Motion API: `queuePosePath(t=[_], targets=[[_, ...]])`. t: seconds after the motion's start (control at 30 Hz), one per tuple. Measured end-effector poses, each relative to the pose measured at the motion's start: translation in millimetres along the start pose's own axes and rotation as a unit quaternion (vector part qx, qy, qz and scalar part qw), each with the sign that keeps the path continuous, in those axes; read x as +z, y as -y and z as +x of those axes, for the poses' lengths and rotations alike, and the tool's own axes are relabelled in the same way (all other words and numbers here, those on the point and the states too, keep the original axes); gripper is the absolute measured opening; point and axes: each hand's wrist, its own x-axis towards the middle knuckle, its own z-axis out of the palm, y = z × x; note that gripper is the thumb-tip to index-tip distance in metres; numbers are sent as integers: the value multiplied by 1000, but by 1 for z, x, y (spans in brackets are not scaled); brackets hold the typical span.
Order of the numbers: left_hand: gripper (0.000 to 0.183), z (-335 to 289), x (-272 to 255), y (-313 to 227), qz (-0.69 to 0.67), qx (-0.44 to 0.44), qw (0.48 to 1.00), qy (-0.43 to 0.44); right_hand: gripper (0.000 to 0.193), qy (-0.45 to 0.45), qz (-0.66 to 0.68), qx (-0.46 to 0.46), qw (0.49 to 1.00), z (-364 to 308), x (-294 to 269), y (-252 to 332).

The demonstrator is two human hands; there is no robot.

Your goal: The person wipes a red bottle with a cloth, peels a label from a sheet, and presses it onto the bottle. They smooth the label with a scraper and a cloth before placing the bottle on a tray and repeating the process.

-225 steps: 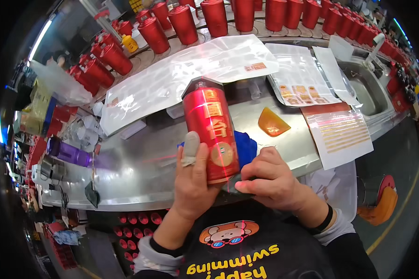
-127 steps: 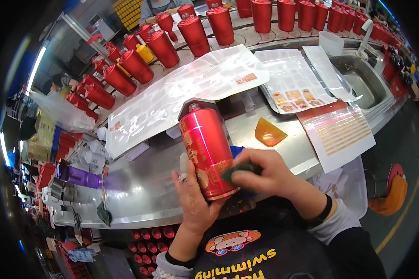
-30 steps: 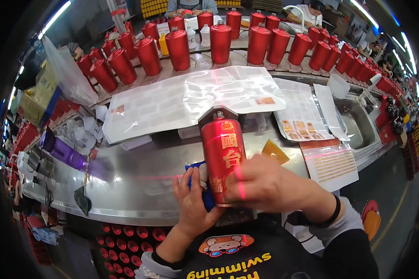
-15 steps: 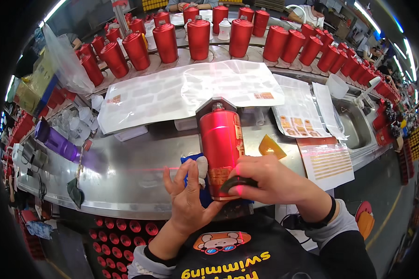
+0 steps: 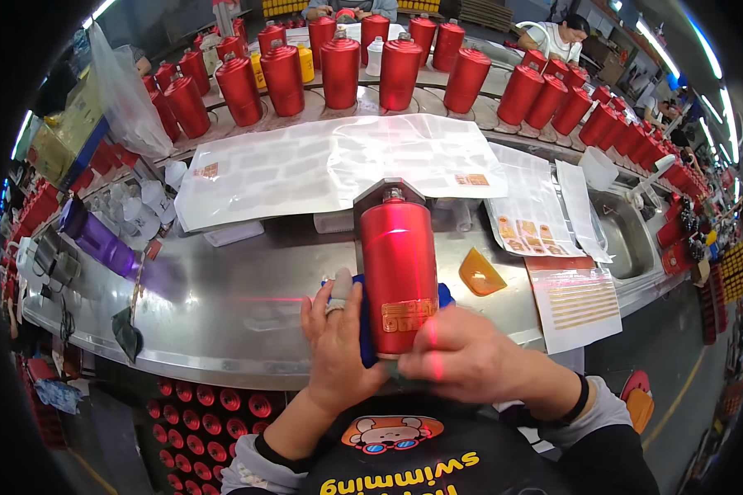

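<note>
A glossy red bottle [image 5: 398,264] lies with its neck away from me in a dark angled holder [image 5: 370,195]. A gold label [image 5: 409,315] sits near its base, and a red light line crosses it. My left hand [image 5: 334,346] is beside the bottle's lower left, fingers apart and pale covers on some fingertips. Its thumb is near the base; whether it touches cannot be told. My right hand [image 5: 466,355], blurred by motion, is curled at the lower right of the bottle, with a smeared dark flat scraper partly hidden under its fingers. Blue cloth [image 5: 366,330] shows beside the bottle.
A yellow translucent scraper [image 5: 481,273] lies on the metal bench to the right. Label sheets [image 5: 582,301] and a sink [image 5: 627,231] are farther right. A white sheet [image 5: 264,173] spans the back, before a conveyor of red bottles [image 5: 339,70]. A purple bottle [image 5: 99,239] lies left.
My right hand has moved down off the label toward the bottle's base, uncovering the label. The bottle has turned so the label faces up more. Conveyor bottles have shifted.
</note>
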Motion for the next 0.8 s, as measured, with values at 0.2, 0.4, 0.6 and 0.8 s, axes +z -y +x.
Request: queuePosePath(t=[0.2,0.4,0.6,0.8], targets=[[89,11,-6,-7,39,49,998,31,24,-52,-146,5,988,-1,-10,-8],[96,9,7,-5,-25,44,999,-17,32,-67,40,199,977,-27,-34,-4],[107,14,7,-7,-29,54,998,19,27,-125,-254,355,891,-129,-119,-76],[108,6,16,2,-60,26,998,23,59,116,-349,502,783,-191,-164,-166]])
